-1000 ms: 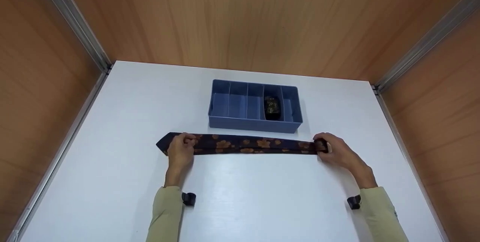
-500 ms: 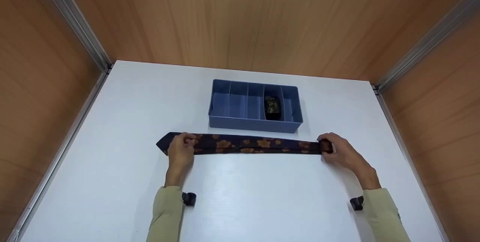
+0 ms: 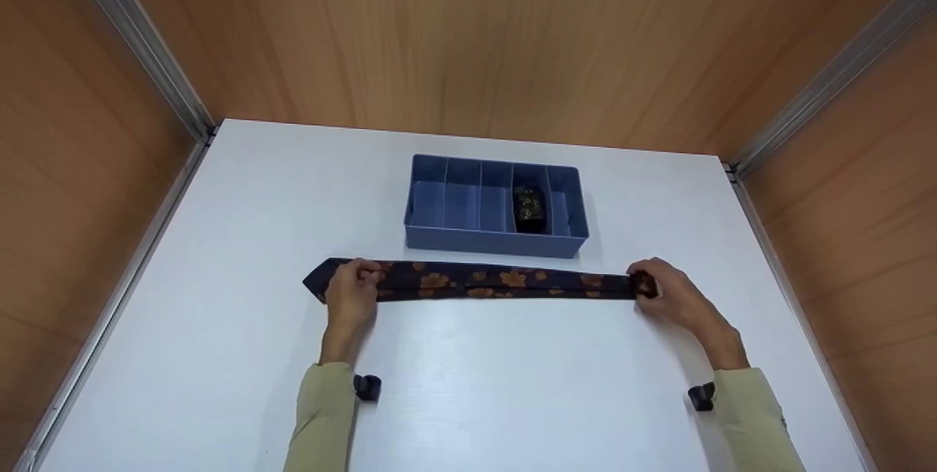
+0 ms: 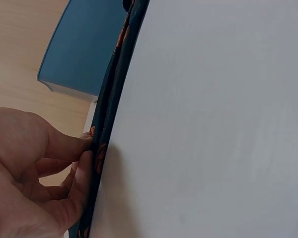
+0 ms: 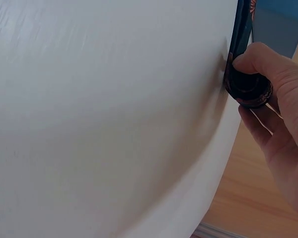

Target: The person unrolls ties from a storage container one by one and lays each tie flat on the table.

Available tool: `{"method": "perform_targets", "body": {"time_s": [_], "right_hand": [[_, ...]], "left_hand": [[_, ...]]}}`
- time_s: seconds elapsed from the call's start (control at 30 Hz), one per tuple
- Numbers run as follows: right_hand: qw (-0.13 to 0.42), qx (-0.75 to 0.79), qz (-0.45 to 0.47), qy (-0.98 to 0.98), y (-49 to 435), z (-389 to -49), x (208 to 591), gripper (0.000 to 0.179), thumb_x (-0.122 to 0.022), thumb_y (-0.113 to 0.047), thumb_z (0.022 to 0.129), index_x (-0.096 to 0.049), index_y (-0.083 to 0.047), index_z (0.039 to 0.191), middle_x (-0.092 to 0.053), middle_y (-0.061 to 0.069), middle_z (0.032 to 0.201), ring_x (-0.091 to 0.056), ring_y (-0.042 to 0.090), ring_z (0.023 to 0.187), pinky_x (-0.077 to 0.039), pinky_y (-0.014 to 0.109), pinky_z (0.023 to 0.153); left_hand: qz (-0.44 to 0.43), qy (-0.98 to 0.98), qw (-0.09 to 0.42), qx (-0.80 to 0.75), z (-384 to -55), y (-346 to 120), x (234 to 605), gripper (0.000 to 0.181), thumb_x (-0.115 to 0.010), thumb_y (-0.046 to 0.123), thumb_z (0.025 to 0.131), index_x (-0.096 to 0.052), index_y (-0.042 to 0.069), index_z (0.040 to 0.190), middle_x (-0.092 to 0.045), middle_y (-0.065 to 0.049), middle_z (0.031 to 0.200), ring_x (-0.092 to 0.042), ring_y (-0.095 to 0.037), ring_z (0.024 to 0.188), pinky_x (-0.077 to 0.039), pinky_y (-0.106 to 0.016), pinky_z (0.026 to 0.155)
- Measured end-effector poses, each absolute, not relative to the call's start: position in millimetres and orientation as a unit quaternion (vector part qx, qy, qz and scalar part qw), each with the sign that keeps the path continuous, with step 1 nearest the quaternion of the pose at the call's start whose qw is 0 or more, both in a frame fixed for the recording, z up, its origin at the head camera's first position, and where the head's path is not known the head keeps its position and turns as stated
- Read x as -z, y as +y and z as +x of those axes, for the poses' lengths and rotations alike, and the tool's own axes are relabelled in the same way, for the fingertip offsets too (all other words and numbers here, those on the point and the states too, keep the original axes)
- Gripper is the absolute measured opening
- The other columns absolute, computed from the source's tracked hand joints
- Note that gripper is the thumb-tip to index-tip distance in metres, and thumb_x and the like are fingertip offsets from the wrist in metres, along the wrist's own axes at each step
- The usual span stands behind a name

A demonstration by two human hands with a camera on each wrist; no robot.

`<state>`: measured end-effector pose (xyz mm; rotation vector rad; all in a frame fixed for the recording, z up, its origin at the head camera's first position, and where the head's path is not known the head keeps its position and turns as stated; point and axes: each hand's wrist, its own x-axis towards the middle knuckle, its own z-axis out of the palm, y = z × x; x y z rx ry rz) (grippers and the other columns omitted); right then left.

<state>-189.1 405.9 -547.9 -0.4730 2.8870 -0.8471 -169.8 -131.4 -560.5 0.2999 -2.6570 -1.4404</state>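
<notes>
A dark blue necktie [image 3: 468,280] with orange flowers lies stretched sideways across the white table, its pointed wide end at the left. My left hand [image 3: 353,293] pinches it near that point; the left wrist view has thumb and fingertips [image 4: 84,163] together at the tie's edge. At the other end the tie is wound into a roll [image 5: 249,88]. My right hand [image 3: 667,290] grips this roll, thumb on the near side and fingers round the far side. Part of the roll is hidden by the hand in the head view.
Behind the tie stands a blue box [image 3: 494,241] with several compartments. One compartment holds a dark rolled item with gold pattern [image 3: 529,208]. Wooden panels [image 3: 468,40] enclose the white table [image 3: 512,384] at the back and both sides.
My right hand has moved a little to the right with the roll, and the flat stretch of necktie has grown longer. The left hand has stayed in place.
</notes>
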Motion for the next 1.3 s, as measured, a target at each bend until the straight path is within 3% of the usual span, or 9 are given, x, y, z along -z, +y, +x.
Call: {"method": "perform_targets", "body": {"time_s": [0.23,0.47,0.73,1.3], "right_hand": [[0.038,0.275,-0.163,0.947,409,-188,548,0.043,-0.074,0.011,0.081,-0.066,-0.005,0.120,-0.065,0.009,0.109,-0.056,0.024,0.096,-0.047,0.041,0.086],[0.041,0.277,-0.141,0.949,416,-186,547,0.045,-0.074,0.011,0.080,-0.064,-0.004,0.122,-0.065,0.012,0.115,-0.058,0.029,0.108,-0.046,0.048,0.095],[0.039,0.264,-0.144,0.953,421,-186,547,0.045,-0.074,0.011,0.081,-0.064,-0.004,0.123,-0.064,0.014,0.115,-0.057,0.030,0.107,-0.045,0.052,0.097],[0.035,0.249,-0.130,0.959,435,-185,548,0.045,-0.075,0.007,0.080,-0.063,-0.003,0.122,-0.060,0.015,0.113,-0.057,0.033,0.105,-0.045,0.052,0.094]], "left_hand": [[0.084,-0.879,0.063,0.466,-169,-133,560,0.014,-0.060,-0.002,0.098,-0.071,-0.003,0.106,-0.064,-0.021,0.104,-0.060,-0.034,0.097,-0.045,-0.047,0.085],[0.090,-0.879,0.056,0.465,-169,-134,560,0.014,-0.060,0.000,0.099,-0.071,-0.002,0.107,-0.063,-0.020,0.104,-0.059,-0.034,0.097,-0.045,-0.047,0.085],[0.098,-0.877,0.048,0.468,-170,-132,559,0.013,-0.060,0.001,0.099,-0.070,-0.002,0.108,-0.062,-0.019,0.105,-0.060,-0.033,0.097,-0.046,-0.046,0.085],[0.095,-0.873,0.052,0.476,-170,-133,559,0.016,-0.059,-0.006,0.096,-0.071,-0.003,0.106,-0.068,-0.017,0.098,-0.062,-0.030,0.092,-0.047,-0.042,0.081]]}}
